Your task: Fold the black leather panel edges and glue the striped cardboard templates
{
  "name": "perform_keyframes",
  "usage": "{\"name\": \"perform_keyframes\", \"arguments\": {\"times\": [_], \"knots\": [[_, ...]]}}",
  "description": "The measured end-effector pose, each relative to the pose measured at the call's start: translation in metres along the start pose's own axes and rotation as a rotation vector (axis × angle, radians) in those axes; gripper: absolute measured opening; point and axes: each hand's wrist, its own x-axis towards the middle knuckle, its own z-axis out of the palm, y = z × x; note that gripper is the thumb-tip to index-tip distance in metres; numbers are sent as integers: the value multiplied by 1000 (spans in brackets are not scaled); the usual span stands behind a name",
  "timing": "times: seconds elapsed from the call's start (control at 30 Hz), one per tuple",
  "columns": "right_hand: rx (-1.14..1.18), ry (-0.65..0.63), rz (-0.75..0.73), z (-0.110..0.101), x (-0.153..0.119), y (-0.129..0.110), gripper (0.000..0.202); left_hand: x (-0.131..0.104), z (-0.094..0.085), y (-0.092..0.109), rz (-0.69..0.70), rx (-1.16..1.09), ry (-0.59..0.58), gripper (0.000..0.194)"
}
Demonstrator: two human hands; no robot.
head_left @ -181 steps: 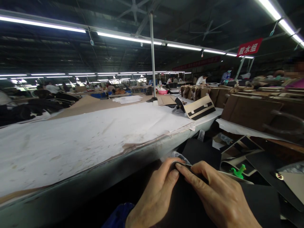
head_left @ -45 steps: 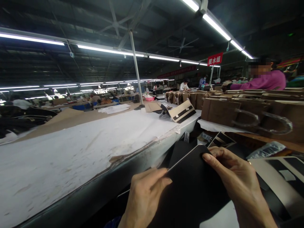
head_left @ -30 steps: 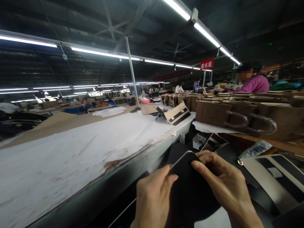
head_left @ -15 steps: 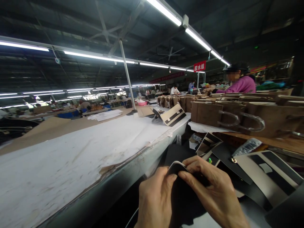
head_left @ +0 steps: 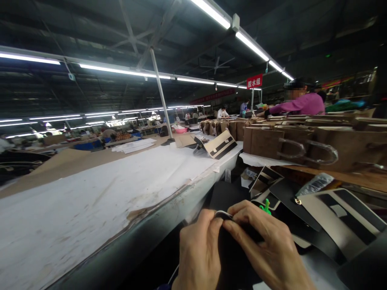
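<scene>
Closer together than a second ago, left grip (head_left: pixel 200 251) and right grip (head_left: pixel 267 243) both pinch the black panel (head_left: pixel 233 259) at its pale rim (head_left: pixel 223 212); it extends below and between them. Even thumb pressure along that curve should keep the edge smooth.

Your left hand (head_left: pixel 200 250) is upright at the near side, thumb pressed toward the curled fingers (head_left: pixel 206 216). Your right hand (head_left: pixel 269 241), beside it, leans to the left, also pinching; both thumb tips are near each other.
</scene>
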Motion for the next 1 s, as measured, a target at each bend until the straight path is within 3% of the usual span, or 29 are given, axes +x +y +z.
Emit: {"name": "perform_keyframes", "arguments": {"times": [0.17,0.23,0.37,0.43,0.53,0.6,0.67,0.73,0.83,0.93,1.0], "knots": [[240,-118,272,0,3,1,38,-6,1,-1,44,51,94,21],[331,-145,388,1,3,3,43,-6,-2,-3,119,55,71,19],[459,-77,536,4,1,9,43,-5,-10,-10,215,55,4,21],[408,-112,479,2,-1,10,30,-5,-12,-11,223,83,-11,19],[205,-266,228,-3,-3,7,6,-2,-17,-12,210,102,-126,20],[137,-307,158,-5,-3,6,15,4,-23,-14,167,59,-249,27],[211,-289,220,-4,0,9,25,11,-32,-16,124,-59,-365,31],[324,-303,272,0,4,16,31,19,-41,-17,65,-208,-407,37],[352,-400,198,13,10,25,33,25,-43,-16,-69,-492,-313,48],[387,-590,139,29,9,26,35,29,-29,-11,-103,-874,-153,58],[464,-690,169,37,6,24,42,32,-19,-9,-132,-916,-28,63]]}}
